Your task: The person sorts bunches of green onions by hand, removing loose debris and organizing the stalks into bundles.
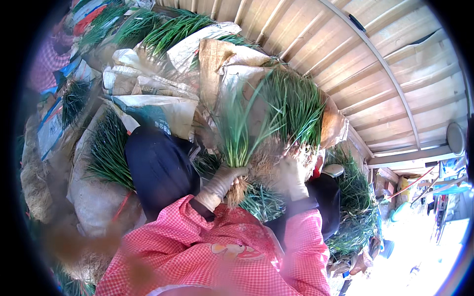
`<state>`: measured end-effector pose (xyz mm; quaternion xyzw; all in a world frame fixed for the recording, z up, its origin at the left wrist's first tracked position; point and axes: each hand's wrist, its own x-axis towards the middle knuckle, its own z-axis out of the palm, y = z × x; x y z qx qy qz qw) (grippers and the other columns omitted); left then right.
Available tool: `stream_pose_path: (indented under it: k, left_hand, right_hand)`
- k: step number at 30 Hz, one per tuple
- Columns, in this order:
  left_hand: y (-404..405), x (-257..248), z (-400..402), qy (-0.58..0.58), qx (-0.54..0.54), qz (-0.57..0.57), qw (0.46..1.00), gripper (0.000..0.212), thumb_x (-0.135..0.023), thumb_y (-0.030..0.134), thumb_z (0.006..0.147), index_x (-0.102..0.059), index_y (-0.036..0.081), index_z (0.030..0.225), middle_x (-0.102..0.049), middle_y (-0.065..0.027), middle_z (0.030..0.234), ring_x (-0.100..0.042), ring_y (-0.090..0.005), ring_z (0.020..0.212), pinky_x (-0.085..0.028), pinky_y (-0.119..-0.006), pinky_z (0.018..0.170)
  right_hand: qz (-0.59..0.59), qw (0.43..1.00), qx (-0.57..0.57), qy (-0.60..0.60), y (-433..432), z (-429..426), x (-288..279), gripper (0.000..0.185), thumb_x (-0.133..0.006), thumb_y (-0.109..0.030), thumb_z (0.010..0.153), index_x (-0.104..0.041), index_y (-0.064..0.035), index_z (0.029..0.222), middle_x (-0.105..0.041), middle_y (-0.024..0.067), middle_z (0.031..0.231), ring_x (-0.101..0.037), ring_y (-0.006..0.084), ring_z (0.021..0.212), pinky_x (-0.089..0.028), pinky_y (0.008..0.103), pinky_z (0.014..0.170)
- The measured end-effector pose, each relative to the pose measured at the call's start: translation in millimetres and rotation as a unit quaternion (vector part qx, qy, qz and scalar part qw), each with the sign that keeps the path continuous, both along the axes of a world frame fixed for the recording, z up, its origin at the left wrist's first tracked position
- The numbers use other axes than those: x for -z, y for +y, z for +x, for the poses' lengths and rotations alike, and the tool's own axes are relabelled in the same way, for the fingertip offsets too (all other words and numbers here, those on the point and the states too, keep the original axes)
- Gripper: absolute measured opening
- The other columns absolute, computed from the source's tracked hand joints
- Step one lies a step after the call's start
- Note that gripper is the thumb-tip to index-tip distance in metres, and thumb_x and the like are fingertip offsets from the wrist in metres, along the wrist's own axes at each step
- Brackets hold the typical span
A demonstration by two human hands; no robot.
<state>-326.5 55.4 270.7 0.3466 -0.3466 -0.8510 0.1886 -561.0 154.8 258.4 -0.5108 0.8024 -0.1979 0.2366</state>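
My left hand (226,181), in a worn beige glove, is closed around the lower stems of a bunch of green onion-like plants (236,144). The leaves point away from me, and tan roots hang below the fist. My right hand (293,177), also gloved and blurred, is at the root end of a thicker heap of the same plants (296,107). Whether its fingers grip any of them cannot be made out. That heap leans on a brown-and-white sack. Loose green leaves (264,201) lie between my knees, below both hands.
Woven sacks (159,107) lie folded beyond my left knee. More greens (111,148) rest on a stuffed sack (100,199) at left. A ribbed wall (370,70) curves along the right. Cut leaves (348,207) pile beside my right knee. Another person's checked sleeve (50,66) shows at far left.
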Motion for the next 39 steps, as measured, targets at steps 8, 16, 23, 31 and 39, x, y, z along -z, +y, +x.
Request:
stream_pose_path:
  k: [8, 16, 23, 31, 39]
  left_hand:
    - [-7, -2, -7, 0.18, -0.056, 0.17, 0.967, 0.044, -0.064, 0.013, 0.082, -0.05, 0.003, 0.123, -0.062, -0.0091, 0.099, -0.062, -0.019, 0.09, -0.051, -0.033, 0.083]
    - [3, 34, -15, 0.07, 0.011, 0.269, 0.96, 0.018, -0.066, 0.017, 0.081, -0.06, 0.009, 0.096, -0.057, 0.0014, 0.073, -0.055, -0.0092, 0.059, -0.048, -0.023, 0.051]
    - [3, 27, -16, -0.082, -0.01, 0.076, 0.994, 0.029, -0.068, 0.035, 0.078, -0.059, 0.011, 0.066, -0.047, 0.0058, 0.053, -0.038, -0.0047, 0.04, -0.029, -0.02, 0.039]
    - [7, 41, -13, -0.062, -0.025, 0.063, 0.996, 0.023, -0.065, 0.026, 0.08, -0.061, 0.008, 0.065, -0.052, 0.0041, 0.054, -0.042, -0.0054, 0.041, -0.03, -0.021, 0.039]
    - [12, 44, -9, -0.112, 0.043, 0.009, 0.993, 0.015, -0.066, 0.019, 0.075, -0.066, 0.004, 0.075, -0.059, -0.0002, 0.061, -0.048, -0.0077, 0.046, -0.035, -0.021, 0.045]
  right_hand:
    - [0.085, 0.974, 0.015, 0.211, 3, -37, 52, 0.062, -0.057, -0.056, 0.079, -0.058, -0.0011, 0.107, -0.065, 0.0221, 0.087, -0.062, 0.0368, 0.09, -0.049, 0.0444, 0.078]
    - [0.011, 0.966, 0.254, 0.046, -66, -82, 56, 0.054, -0.057, -0.053, 0.079, -0.055, -0.0015, 0.093, -0.065, 0.0189, 0.076, -0.065, 0.0349, 0.07, -0.051, 0.0438, 0.068]
    - [0.023, 0.957, 0.168, -0.234, -41, 60, -32, 0.019, -0.062, -0.018, 0.086, -0.055, -0.0013, 0.091, -0.062, 0.007, 0.069, -0.06, 0.0121, 0.055, -0.046, 0.0264, 0.046]
    - [-0.057, 0.989, 0.093, -0.098, -13, 102, 11, 0.023, -0.061, -0.022, 0.084, -0.06, -0.0031, 0.096, -0.064, 0.0171, 0.082, -0.064, 0.0297, 0.074, -0.049, 0.0353, 0.066]
    - [-0.085, 0.914, 0.221, -0.33, -31, 93, 2, 0.02, -0.058, -0.02, 0.089, -0.058, -0.002, 0.098, -0.053, 0.0006, 0.067, -0.046, 0.0062, 0.053, -0.035, 0.0216, 0.044]
